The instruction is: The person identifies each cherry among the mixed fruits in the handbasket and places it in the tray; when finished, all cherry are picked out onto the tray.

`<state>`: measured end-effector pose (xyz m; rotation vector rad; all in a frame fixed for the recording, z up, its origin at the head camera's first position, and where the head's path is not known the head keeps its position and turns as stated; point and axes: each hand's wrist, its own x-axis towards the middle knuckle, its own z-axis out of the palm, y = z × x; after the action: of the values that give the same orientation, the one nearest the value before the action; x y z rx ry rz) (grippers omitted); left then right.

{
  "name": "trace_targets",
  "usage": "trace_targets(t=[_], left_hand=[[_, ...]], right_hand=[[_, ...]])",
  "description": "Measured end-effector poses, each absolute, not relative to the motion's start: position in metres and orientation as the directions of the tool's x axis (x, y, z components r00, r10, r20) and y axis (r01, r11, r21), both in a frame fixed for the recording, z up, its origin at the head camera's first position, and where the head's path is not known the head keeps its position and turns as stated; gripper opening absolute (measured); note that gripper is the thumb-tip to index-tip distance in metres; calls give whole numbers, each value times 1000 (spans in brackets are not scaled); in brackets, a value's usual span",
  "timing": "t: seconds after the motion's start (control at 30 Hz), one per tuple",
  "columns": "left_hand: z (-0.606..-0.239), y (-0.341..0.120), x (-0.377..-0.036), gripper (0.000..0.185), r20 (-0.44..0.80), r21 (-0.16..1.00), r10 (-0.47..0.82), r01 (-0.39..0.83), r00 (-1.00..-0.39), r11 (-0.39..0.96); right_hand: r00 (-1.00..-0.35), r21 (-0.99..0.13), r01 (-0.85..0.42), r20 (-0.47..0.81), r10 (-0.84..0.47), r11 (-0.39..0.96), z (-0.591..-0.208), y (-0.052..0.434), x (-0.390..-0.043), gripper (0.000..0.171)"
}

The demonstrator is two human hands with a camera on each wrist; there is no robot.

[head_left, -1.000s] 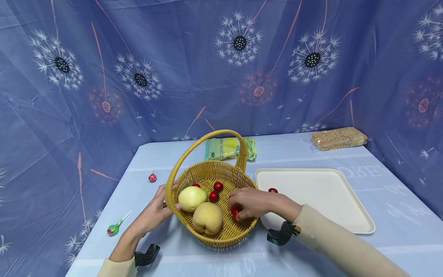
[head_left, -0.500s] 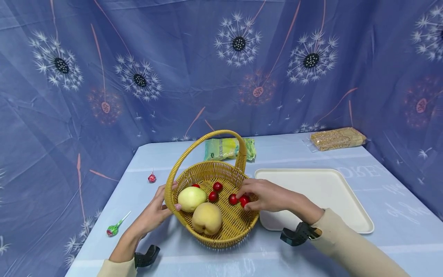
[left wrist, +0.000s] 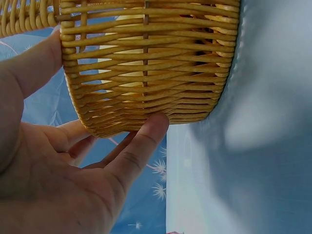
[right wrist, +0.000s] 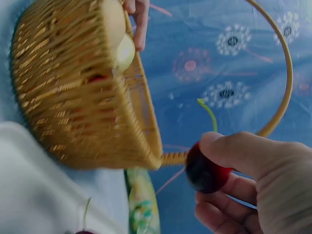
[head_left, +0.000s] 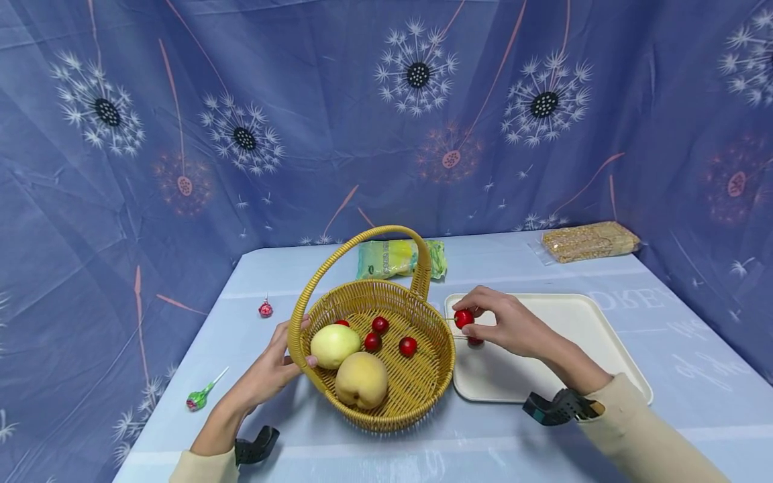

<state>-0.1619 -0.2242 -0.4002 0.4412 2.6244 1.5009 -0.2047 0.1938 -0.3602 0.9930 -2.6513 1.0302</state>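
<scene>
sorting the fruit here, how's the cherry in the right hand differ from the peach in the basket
The cherry is small, dark red and glossy, with a green stem; the peach is far bigger, pale yellow-orange and matte. The cherry is pinched by the right hand above the tray; the peach lies untouched in the basket, which the left hand holds. Both are roundish fruit.
</scene>
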Motion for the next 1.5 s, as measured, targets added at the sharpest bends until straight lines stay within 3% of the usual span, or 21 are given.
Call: trace_targets(t=[0.4,1.07,1.5], left_hand=[[-399,-224,-162,73,61,854,286,199,-956,482],[-398,-224,-163,74,54,853,295,198,-954,482],[-398,-224,-162,73,65,856,299,207,-952,473]], right_hand=[[-825,-519,-559,425,-373,647,-397,232,-211,31],[-929,-534,-364,263,-260,763,-433,254,-211,30],[-937,-498,-341,244,-249,797,-439,252,-214,33]])
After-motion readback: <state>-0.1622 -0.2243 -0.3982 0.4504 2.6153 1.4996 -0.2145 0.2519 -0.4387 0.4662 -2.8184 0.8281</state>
